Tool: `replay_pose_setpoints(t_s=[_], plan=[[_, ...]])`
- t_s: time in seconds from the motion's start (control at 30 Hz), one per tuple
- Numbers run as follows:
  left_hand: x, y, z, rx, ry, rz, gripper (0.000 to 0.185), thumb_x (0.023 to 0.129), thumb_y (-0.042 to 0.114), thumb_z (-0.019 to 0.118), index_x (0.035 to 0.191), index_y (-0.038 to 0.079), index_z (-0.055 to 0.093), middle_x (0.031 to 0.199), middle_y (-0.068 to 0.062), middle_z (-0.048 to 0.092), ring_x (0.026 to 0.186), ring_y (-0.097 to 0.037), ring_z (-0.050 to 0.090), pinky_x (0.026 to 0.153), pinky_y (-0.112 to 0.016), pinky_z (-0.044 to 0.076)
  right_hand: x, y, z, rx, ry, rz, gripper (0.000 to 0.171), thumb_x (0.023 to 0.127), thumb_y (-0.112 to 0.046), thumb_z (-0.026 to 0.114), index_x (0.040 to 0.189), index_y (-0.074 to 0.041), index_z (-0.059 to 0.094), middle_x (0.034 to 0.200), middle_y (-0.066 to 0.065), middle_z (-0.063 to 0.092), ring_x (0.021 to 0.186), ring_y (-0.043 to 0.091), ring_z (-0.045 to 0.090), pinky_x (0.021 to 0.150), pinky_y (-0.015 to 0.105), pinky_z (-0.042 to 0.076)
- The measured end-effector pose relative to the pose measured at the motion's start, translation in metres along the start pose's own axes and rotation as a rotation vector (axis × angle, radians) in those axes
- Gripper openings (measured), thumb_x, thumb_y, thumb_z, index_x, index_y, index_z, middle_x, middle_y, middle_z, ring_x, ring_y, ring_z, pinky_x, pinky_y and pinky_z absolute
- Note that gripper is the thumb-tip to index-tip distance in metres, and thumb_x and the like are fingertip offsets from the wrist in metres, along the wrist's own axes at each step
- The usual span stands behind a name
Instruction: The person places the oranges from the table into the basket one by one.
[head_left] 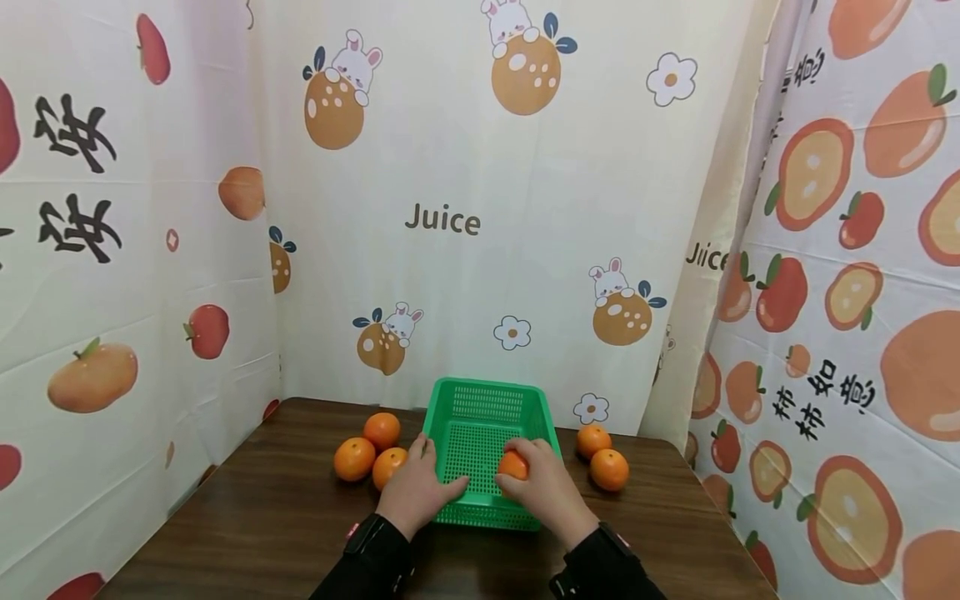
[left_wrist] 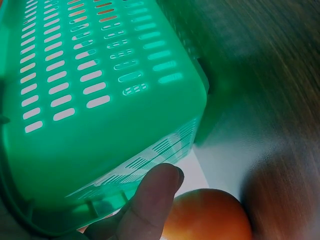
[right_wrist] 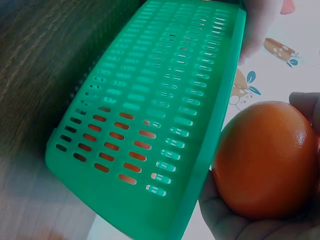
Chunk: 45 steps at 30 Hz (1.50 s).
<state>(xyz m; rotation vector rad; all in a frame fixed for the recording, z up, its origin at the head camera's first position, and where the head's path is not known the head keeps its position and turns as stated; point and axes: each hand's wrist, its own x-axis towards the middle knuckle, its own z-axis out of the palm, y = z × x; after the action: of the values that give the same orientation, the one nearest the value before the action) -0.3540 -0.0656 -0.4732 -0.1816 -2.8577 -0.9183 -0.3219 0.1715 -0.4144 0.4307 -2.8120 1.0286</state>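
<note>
A green slotted plastic basket point(head_left: 480, 417) stands on the dark wooden table point(head_left: 262, 517) near the back curtain. My left hand point(head_left: 420, 490) grips the basket's front left rim, thumb outside and fingers inside. In the left wrist view a finger point(left_wrist: 150, 200) presses the basket wall point(left_wrist: 100, 110), with an orange point(left_wrist: 207, 217) just beside it. My right hand point(head_left: 543, 487) holds an orange point(head_left: 513, 465) at the basket's right rim. Up close, that orange point(right_wrist: 267, 160) sits in my curled fingers point(right_wrist: 225, 220) next to the basket wall point(right_wrist: 165, 115).
Three loose oranges point(head_left: 354, 458) lie left of the basket and two more point(head_left: 609, 469) lie to its right. Fruit-printed curtains point(head_left: 450, 217) close in the table at the back and on both sides.
</note>
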Motion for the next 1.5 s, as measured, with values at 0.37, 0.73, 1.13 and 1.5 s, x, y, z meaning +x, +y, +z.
replay_pose_setpoints(t_s=[0.37,0.73,1.13,1.5], plan=[[-0.001,-0.001,-0.002,-0.011,-0.006,0.0,0.112,0.086,0.077,0.068,0.16,-0.004,0.043,0.172,-0.021,0.032,0.134,-0.042,0.061,0.104,-0.061,0.054,0.0,-0.003,0.004,-0.014,-0.009,-0.016,0.045,0.094,-0.034,0.079,0.135,-0.02,0.067,0.124,0.012,0.058,0.091,0.022,0.057,0.072,0.036,0.052],[-0.001,-0.002,-0.002,-0.009,0.001,0.009,0.112,0.087,0.077,0.068,0.16,-0.003,0.043,0.172,-0.021,0.033,0.132,-0.041,0.063,0.103,-0.059,0.055,0.003,-0.011,0.002,-0.032,-0.04,-0.029,0.043,0.094,-0.032,0.079,0.134,-0.02,0.067,0.122,0.012,0.058,0.089,0.021,0.056,0.07,0.034,0.049],[0.0,-0.006,-0.001,-0.008,0.006,0.014,0.111,0.087,0.077,0.067,0.161,-0.002,0.042,0.172,-0.02,0.033,0.115,-0.036,0.068,0.092,-0.054,0.059,0.012,-0.012,-0.005,-0.099,-0.09,-0.059,0.037,0.095,-0.033,0.079,0.13,-0.024,0.068,0.116,0.008,0.058,0.091,0.02,0.057,0.071,0.035,0.051],[-0.002,-0.007,-0.003,-0.012,0.006,0.028,0.11,0.087,0.076,0.068,0.161,-0.002,0.042,0.171,-0.02,0.034,0.108,-0.035,0.07,0.087,-0.052,0.059,0.015,-0.019,-0.009,-0.11,-0.135,-0.062,0.035,0.095,-0.033,0.079,0.127,-0.023,0.068,0.112,0.008,0.057,0.089,0.021,0.057,0.069,0.035,0.051]])
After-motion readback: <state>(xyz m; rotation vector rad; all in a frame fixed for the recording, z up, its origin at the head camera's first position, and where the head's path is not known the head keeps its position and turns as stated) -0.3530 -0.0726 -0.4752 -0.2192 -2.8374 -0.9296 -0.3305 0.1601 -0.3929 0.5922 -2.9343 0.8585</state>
